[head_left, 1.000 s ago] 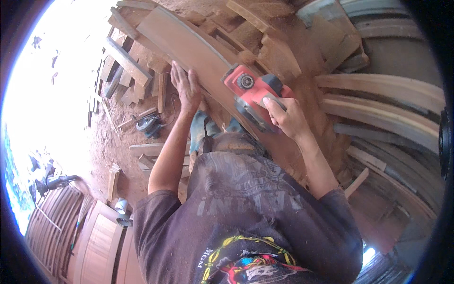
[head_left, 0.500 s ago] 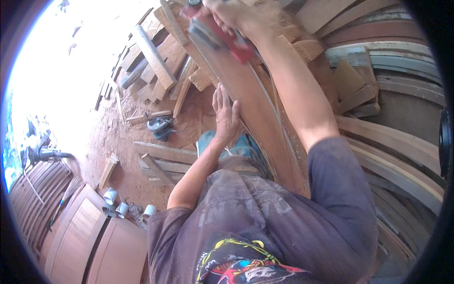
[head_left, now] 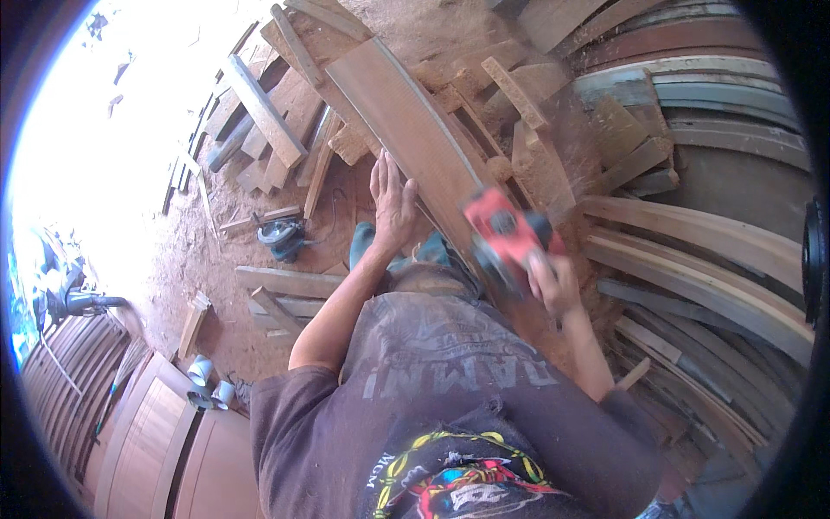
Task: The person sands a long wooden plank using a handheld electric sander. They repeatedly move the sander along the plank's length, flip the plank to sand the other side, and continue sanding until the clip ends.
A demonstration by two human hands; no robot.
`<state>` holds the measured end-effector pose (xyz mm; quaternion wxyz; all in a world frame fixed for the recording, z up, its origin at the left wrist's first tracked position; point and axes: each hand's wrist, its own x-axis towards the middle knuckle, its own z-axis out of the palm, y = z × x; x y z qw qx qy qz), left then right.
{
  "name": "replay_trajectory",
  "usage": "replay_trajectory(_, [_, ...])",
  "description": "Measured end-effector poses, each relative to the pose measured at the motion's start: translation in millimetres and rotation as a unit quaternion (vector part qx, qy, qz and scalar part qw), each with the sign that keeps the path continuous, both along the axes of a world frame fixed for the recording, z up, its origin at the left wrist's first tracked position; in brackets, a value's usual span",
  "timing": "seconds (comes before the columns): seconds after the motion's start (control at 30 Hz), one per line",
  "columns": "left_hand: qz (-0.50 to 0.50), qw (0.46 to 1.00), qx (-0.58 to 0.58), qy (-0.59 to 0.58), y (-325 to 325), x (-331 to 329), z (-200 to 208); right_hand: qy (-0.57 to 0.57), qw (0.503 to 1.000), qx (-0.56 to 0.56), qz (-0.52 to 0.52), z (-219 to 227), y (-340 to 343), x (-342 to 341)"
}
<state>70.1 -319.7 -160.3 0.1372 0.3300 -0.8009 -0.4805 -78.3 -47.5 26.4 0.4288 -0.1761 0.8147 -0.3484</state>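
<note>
A long brown wooden board slants from the upper middle down toward my body. My right hand is wrapped round the rear of a red electric planer, blurred by motion, at the near end of the board. The planer's underside is hidden. At the board's left edge, my left hand rests with its fingers stretched out, holding nothing.
Scrap boards lie heaped on the sawdust-covered ground at the far left. A second power tool lies left of my feet. Long planks are stacked on the right. Grey pipe pieces stand by wooden panels at lower left.
My right hand has drawn the planer from the board's far end back to its near end, close to my body. My left hand stays at the board's left edge.
</note>
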Motion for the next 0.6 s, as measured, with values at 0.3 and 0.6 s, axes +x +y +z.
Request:
replay_trajectory(0.3, [-0.015,1.0,-0.023,-0.002,1,2,0,0.011,1.0,-0.02,-0.011,-2,-85,-18])
replay_trajectory(0.6, [0.004,1.0,-0.021,0.014,2,-5,0,-0.012,0.984,-0.163,0.073,-39,-382,-142])
